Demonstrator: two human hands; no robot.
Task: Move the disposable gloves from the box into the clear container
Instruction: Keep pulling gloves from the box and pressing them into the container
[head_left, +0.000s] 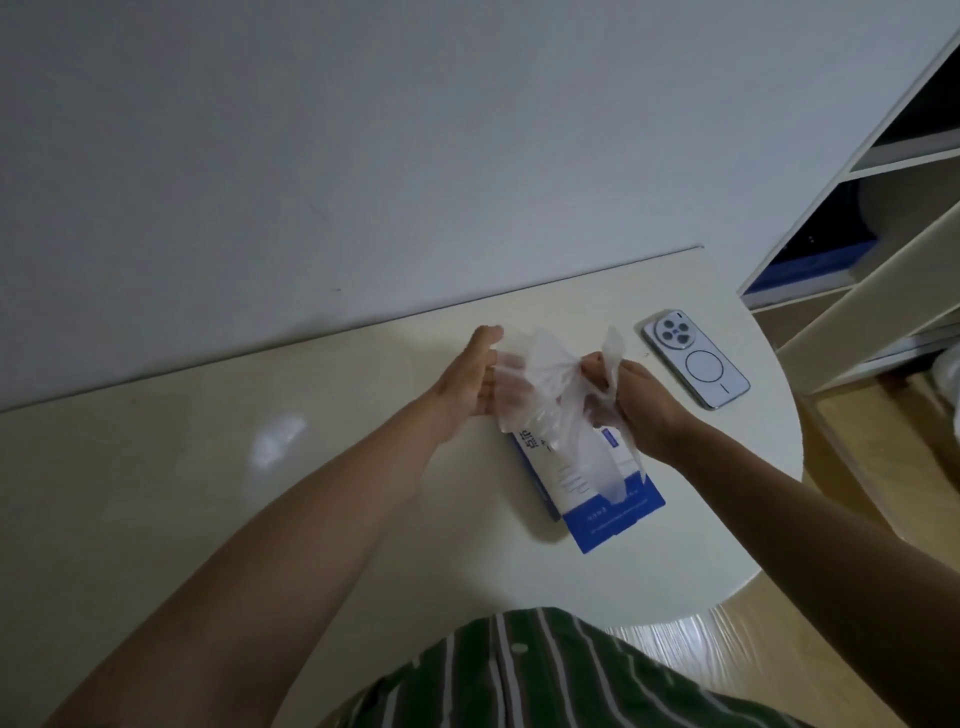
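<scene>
A blue and white glove box (597, 504) lies flat on the cream table (208, 467), right of centre. Thin clear disposable gloves (545, 384) hang bunched in the air above the box, with a strip of film trailing down to it. My right hand (639, 405) pinches the bunch at its right side. My left hand (475, 376) is at the bunch's left side with its fingers fairly straight, touching the film. No clear container is in view.
A pale phone (696, 358) lies face down near the table's rounded right end. A white shelf unit (883, 208) stands to the right, with blue items inside. A white wall runs along the table's far edge. Crinkled clear plastic (670, 644) shows below the table edge.
</scene>
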